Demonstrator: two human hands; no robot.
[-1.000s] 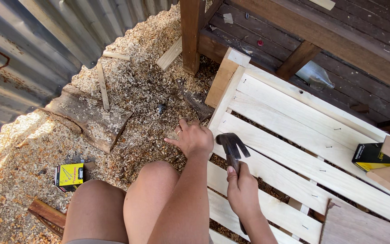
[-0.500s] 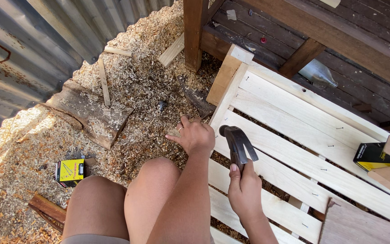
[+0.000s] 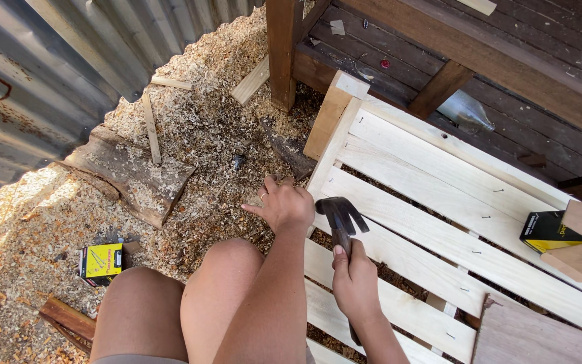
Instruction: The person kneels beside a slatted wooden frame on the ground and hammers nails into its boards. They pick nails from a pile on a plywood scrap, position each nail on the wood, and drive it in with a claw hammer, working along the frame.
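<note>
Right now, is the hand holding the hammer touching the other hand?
Apart. The head view shows the right hand gripping the hammer handle, with pale slats visible between it and the left hand at the frame's edge.

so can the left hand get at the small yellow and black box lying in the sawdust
Probably yes: the left hand is free, and open sawdust lies between it and the small yellow and black box beside the bare knee.

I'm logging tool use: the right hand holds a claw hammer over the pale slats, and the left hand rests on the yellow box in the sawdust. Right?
Not quite. In the head view the left hand rests at the slats' edge; the yellow box lies apart, untouched. The right hand does hold the hammer.
</note>
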